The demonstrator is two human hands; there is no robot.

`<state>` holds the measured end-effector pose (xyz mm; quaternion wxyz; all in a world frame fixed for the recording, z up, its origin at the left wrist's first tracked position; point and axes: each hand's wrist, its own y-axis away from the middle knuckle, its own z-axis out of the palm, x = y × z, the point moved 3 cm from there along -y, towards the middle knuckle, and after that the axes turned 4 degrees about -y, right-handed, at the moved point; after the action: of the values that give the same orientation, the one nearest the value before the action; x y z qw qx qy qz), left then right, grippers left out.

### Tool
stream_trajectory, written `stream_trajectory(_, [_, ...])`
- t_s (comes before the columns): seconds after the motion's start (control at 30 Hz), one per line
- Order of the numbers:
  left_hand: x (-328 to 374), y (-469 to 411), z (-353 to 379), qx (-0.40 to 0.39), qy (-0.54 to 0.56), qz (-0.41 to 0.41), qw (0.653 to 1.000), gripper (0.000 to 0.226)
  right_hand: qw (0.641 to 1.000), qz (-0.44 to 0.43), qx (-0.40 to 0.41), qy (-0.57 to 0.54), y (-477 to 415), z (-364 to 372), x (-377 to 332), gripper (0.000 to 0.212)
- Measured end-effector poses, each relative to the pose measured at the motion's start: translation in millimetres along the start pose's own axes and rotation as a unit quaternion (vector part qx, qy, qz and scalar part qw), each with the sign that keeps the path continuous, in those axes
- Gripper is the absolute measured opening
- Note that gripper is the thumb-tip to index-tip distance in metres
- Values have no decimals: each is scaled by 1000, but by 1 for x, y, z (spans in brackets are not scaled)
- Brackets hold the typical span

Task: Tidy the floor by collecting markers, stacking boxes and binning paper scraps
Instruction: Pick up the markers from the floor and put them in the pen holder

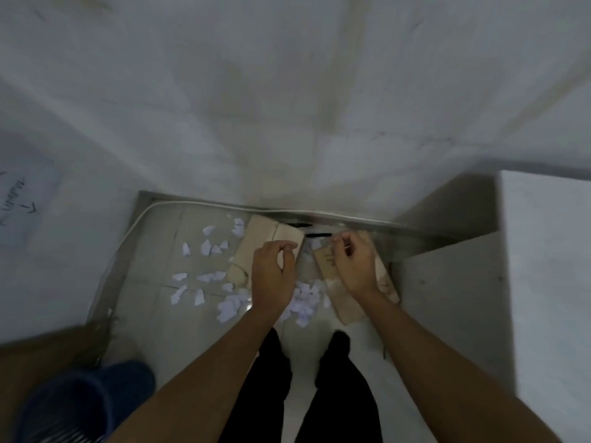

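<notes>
Paper scraps [204,278]: white torn pieces are lying scattered over the tiled floor [153,270], most of them left of the boxes, with a thicker heap [305,302] sitting between the two boxes just ahead of the person's feet.
Markers: two dark, thin ones are lying against the far wall, one [299,224] close to the skirting and one [318,234] just in front of it, both between the tops of the boxes.
Left box [256,247]: flat brown cardboard is lying tilted on the floor, its near end partly hidden behind the left hand.
Right box [342,302]: brown cardboard with dark markings is lying flat beside the white cabinet [543,266], partly covered by the right hand.
Left hand [273,276]: it is hovering over the left box with fingers curled loosely inward; whether it is gripping anything, I cannot tell.
Right hand [355,266]: its fingertips are pinching together above the right box, seemingly on something small and pale, too blurred to name.
Bin [80,404]: a blue ribbed basket is standing at the lower left, well apart from the scraps.
Cable [137,225]: a white one is running along the wall base and curving down the left side.
Legs [271,394]: dark trousers are showing below the forearms.
</notes>
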<state>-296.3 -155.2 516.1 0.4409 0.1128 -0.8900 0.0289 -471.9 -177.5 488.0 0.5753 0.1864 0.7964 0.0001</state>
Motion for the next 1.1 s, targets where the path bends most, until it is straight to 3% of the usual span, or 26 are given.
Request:
stream_trajectory(0.33, [-241, -84, 163, -64, -53, 5, 997, 20, 999, 30, -29, 3, -122, 172, 249, 16])
stream_trajectory(0.5, [-322, -118, 239, -69, -47, 8, 996, 20, 999, 27, -38, -10, -166, 232, 344, 10])
stream_trajectory(0.6, [-355, -133, 267, -55, -39, 17, 998, 20, 1000, -2, -7, 14, -190, 256, 374, 25])
stream_trajectory(0.73, [-374, -148, 283, -26, -26, 19, 999, 19, 998, 49, 17, 18, -198, 277, 394, 37])
stream_trajectory(0.83, [-374, -156, 287, -16, -19, 24, 999, 18, 999, 40, 3, 26, -187, 290, 392, 38])
stream_trajectory(0.93, [-374, -161, 286, -15, -25, 23, 999, 21, 998, 55, -20, 1, -175, 299, 389, 17])
stream_trajectory(1.03, [-372, -164, 281, -1, -9, 31, 999, 18, 992, 69, -74, -73, -165, 311, 398, 33])
stream_trajectory(1.1, [-372, -167, 280, 0, 10, 41, 999, 16, 993, 61, -86, -60, -165, 310, 402, 42])
